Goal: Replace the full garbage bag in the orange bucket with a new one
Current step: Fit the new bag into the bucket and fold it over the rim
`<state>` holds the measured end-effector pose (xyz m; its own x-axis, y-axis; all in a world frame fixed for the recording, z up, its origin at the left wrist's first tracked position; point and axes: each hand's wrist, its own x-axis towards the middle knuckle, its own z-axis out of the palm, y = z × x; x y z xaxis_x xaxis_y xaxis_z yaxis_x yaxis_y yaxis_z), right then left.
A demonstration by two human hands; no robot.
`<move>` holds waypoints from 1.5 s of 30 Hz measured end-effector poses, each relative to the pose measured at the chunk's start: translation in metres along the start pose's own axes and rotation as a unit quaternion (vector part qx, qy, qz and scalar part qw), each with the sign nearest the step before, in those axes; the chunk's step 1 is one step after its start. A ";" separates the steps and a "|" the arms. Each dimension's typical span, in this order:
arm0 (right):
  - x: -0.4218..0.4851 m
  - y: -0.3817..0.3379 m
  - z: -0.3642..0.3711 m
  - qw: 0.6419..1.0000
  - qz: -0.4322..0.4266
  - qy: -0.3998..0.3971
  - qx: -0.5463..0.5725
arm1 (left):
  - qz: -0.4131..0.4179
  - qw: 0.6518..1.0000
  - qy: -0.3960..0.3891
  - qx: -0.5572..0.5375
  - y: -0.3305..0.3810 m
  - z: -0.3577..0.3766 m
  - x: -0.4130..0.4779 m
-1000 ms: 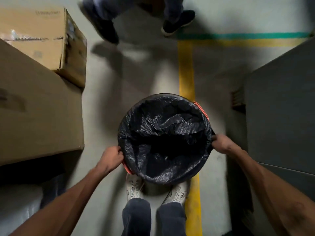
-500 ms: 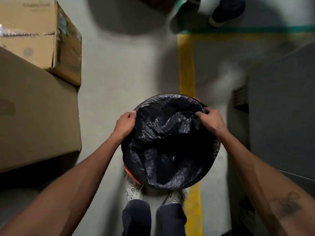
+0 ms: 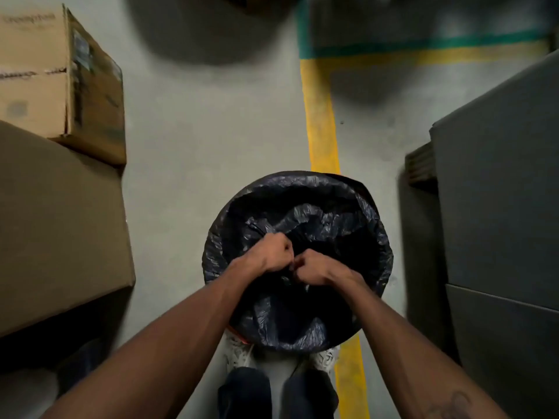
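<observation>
Head: left hand [image 3: 273,255], right hand [image 3: 311,267] grip bag [image 3: 332,225]; bucket [image 3: 239,333] nearly hidden.

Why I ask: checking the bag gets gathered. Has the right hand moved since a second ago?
Yes. The right hand moved left, away from the grey cabinet, from the right edge of the garbage bag to its middle.

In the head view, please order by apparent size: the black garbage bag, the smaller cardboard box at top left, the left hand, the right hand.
1. black garbage bag
2. smaller cardboard box, cut by the frame edge
3. left hand and right hand: they look alike, so no ranking
</observation>
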<state>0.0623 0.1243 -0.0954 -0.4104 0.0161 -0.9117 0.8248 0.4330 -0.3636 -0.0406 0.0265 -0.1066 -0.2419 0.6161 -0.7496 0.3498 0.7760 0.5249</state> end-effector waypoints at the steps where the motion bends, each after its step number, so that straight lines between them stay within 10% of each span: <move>1: 0.012 -0.001 -0.004 1.000 -0.003 0.011 0.027 | -0.013 1.000 0.019 0.001 -0.003 -0.004 0.014; 7: 0.069 0.003 -0.026 0.981 0.052 0.145 0.115 | -0.009 0.983 -0.013 0.181 -0.042 0.005 0.050; 14: 0.049 0.011 0.021 0.919 -0.085 0.160 -0.351 | 0.101 0.855 -0.024 0.508 -0.051 0.064 0.021; 21: 0.094 0.032 0.015 0.998 0.042 0.035 0.031 | 0.045 0.819 -0.180 0.543 -0.074 0.113 0.048; 25: 0.090 0.048 0.025 0.894 -0.026 0.060 0.442 | -0.011 0.863 -0.248 0.440 -0.089 0.124 0.047; 31: 0.137 0.035 0.021 0.994 0.025 0.026 0.103 | -0.101 0.990 -0.091 -0.044 -0.082 0.094 0.055; 34: 0.124 0.036 0.022 0.977 0.025 -0.020 0.211 | -0.150 0.933 0.005 -0.327 -0.063 0.072 0.068; 38: 0.036 0.062 0.038 0.859 -0.046 0.078 0.504 | -0.220 0.807 0.114 -0.536 -0.075 0.066 0.073; 41: 0.031 0.080 0.044 0.841 -0.085 0.127 0.519 | -0.222 0.833 0.152 -0.484 -0.093 0.061 0.073; 45: 0.100 0.079 0.037 0.988 0.043 0.093 0.119 | -0.196 0.969 0.086 -0.127 -0.086 0.074 0.074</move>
<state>0.1003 0.1267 -0.2226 -0.3811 0.2176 -0.8986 0.9187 0.1984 -0.3416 -0.0213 -0.0045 -0.2375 -0.4659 0.2642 -0.8445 -0.0271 0.9497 0.3121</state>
